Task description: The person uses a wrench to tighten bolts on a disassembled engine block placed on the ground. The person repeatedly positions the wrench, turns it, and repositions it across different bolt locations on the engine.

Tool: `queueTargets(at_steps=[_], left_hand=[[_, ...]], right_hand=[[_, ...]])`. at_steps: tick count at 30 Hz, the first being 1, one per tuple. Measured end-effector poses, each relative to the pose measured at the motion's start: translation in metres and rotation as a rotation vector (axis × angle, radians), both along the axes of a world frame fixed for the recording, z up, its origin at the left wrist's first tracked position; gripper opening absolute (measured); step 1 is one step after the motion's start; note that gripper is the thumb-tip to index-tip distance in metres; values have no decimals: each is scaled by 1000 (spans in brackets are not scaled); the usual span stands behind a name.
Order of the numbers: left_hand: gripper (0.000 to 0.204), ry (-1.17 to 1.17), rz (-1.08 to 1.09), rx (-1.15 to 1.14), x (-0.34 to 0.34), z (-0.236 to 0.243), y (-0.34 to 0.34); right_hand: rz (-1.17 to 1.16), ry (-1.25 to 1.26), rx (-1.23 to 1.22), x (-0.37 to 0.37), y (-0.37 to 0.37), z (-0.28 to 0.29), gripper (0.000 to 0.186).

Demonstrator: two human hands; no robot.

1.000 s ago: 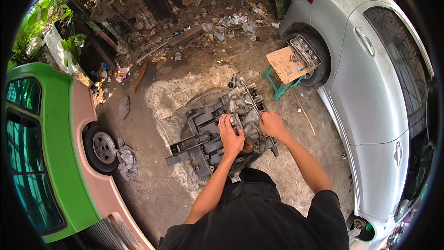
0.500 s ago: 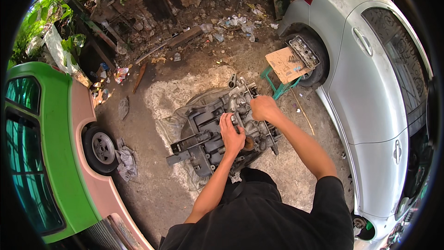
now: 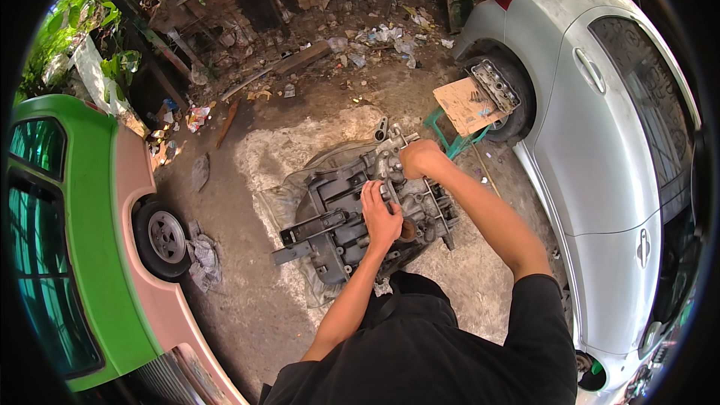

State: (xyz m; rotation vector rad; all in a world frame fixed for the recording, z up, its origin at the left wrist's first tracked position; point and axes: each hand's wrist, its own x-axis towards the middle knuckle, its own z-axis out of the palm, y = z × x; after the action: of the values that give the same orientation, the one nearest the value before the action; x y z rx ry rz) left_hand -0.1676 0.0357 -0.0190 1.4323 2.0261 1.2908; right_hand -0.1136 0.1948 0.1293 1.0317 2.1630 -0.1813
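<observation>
A dark grey engine lies on the ground in front of me, with bare metal castings on its right side. My left hand is on the middle of it, fingers together and thumb apart, curled round a small metal part there. My right hand is closed in a fist over the engine's far right part. Whatever it holds is hidden beneath the fingers.
A crumpled grey sheet lies under the engine. Beyond, a green stool bears a board with small parts and a metal engine part. A green car stands left, a silver car right. Litter lies along the far wall.
My right hand has moved a little farther away and to the left over the engine, still closed. The left hand stays at nearly the same spot on the engine.
</observation>
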Motion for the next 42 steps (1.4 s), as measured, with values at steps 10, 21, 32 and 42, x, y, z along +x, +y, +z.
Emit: queueTargets(at_steps=[10, 21, 32, 42], left_hand=[[58, -7, -8, -14, -1, 1, -1], [57, 25, -19, -12, -2, 1, -1], [57, 23, -30, -39, -2, 2, -1], [56, 0, -27, 11, -1, 4, -1]], right_hand=[[62, -98, -103, -9, 28, -9, 30], [53, -200, -118, -32, 41, -45, 21], [33, -140, -131, -18, 35, -32, 27], [8, 15, -80, 2, 23, -20, 28]])
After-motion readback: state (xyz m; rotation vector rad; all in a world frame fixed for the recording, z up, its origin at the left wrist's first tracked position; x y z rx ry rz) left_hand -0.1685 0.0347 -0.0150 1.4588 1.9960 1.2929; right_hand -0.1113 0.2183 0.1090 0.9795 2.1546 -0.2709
